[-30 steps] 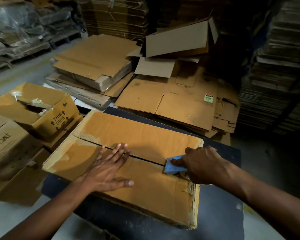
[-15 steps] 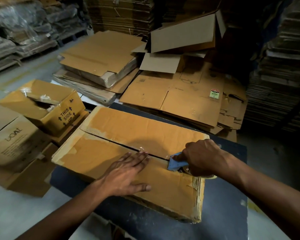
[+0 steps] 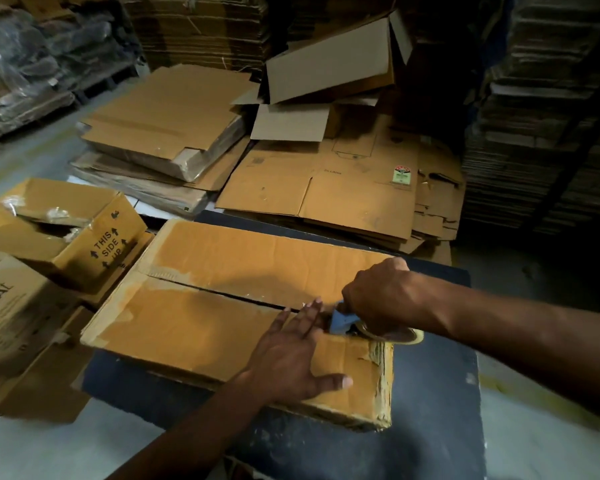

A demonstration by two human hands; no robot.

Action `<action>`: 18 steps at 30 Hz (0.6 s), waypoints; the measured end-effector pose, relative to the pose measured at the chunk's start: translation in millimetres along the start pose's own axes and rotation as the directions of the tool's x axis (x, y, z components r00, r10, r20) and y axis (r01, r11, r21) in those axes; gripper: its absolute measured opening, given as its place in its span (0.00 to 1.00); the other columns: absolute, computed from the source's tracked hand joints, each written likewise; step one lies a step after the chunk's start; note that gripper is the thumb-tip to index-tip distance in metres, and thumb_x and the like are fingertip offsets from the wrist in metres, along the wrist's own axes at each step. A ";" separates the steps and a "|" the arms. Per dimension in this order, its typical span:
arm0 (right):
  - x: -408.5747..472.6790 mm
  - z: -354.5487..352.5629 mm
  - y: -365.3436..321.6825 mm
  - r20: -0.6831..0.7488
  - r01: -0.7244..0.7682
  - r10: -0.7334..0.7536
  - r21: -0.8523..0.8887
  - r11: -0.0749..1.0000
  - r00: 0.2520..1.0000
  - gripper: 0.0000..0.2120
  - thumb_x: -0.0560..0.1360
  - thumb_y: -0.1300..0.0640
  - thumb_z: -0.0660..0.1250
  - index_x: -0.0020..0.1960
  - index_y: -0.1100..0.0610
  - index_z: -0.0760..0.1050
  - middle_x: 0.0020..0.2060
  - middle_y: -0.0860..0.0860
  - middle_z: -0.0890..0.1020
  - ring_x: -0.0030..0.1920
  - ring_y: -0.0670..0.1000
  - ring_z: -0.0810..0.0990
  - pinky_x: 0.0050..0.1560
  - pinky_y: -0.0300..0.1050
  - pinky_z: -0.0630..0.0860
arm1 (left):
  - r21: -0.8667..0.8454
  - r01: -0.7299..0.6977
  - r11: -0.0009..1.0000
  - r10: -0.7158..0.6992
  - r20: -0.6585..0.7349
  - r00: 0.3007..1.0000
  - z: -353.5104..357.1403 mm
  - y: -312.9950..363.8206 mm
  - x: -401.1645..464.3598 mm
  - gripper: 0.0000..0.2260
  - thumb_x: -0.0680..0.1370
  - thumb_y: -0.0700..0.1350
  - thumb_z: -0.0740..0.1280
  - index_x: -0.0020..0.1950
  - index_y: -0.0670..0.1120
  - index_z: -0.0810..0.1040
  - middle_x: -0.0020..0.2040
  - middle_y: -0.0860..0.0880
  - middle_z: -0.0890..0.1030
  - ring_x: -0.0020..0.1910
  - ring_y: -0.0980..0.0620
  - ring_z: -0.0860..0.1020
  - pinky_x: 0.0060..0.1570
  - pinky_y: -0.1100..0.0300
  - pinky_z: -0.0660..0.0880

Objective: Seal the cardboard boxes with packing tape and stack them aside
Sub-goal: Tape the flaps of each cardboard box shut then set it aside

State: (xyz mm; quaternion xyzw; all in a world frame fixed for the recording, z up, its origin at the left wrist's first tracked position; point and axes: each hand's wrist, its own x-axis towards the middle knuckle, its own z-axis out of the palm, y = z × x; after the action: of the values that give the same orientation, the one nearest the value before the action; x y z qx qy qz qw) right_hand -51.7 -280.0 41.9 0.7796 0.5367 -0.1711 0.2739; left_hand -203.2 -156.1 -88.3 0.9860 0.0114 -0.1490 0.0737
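Your right hand (image 3: 381, 292) hides most of the tape dispenser (image 3: 343, 322); the "boAt" box (image 3: 11, 317) at near left runs off frame.

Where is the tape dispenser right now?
In the head view the tape dispenser sits at the right end of the box's centre seam, gripped by the right hand, just beyond the left hand's fingertips.

- A dark work board (image 3: 437, 427) lies low in dim light, on a pale grey floor (image 3: 42, 455);
- beyond the board, flattened cartons (image 3: 326, 188) in loose heaps;
- right of the board, tall stacks of cardboard sheets (image 3: 541, 133);
- far left of it, plastic-wrapped bundles (image 3: 21, 64) on pallets.
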 end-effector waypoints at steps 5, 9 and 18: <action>-30.2 20.9 29.1 0.066 -0.016 0.017 -0.010 1.000 0.998 0.23 0.79 0.50 0.69 0.74 0.45 0.71 0.54 0.48 0.82 0.51 0.51 0.82 0.48 0.49 0.82 | 0.001 0.014 1.000 -0.014 -0.001 1.000 3.5 -0.8 2.9 0.55 0.71 0.84 0.45 0.85 0.47 0.38 0.83 0.51 0.33 0.83 0.54 0.38 0.81 0.47 0.39; -42.5 37.5 29.5 0.085 -0.046 0.047 -0.011 0.999 0.995 0.28 0.81 0.50 0.68 0.78 0.43 0.63 0.56 0.50 0.81 0.54 0.53 0.82 0.52 0.51 0.81 | 0.020 0.039 0.999 -0.041 0.066 0.997 -1.8 0.9 5.5 0.55 0.70 0.84 0.45 0.84 0.48 0.37 0.82 0.51 0.30 0.82 0.53 0.36 0.81 0.46 0.37; -43.5 37.1 27.9 0.076 -0.057 0.054 0.034 0.998 0.996 0.25 0.81 0.54 0.68 0.76 0.49 0.67 0.57 0.53 0.81 0.54 0.55 0.82 0.50 0.52 0.79 | -0.063 -0.049 0.997 0.052 0.044 0.998 -8.7 63.2 29.7 0.58 0.67 0.85 0.51 0.84 0.51 0.34 0.83 0.48 0.32 0.81 0.50 0.31 0.79 0.40 0.33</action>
State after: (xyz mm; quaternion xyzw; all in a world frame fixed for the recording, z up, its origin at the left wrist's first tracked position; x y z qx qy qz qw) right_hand -40.7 -342.7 43.7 0.7920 0.5009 -0.2024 0.2843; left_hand -169.5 -217.3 -79.9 0.9796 -0.0105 -0.1689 0.1082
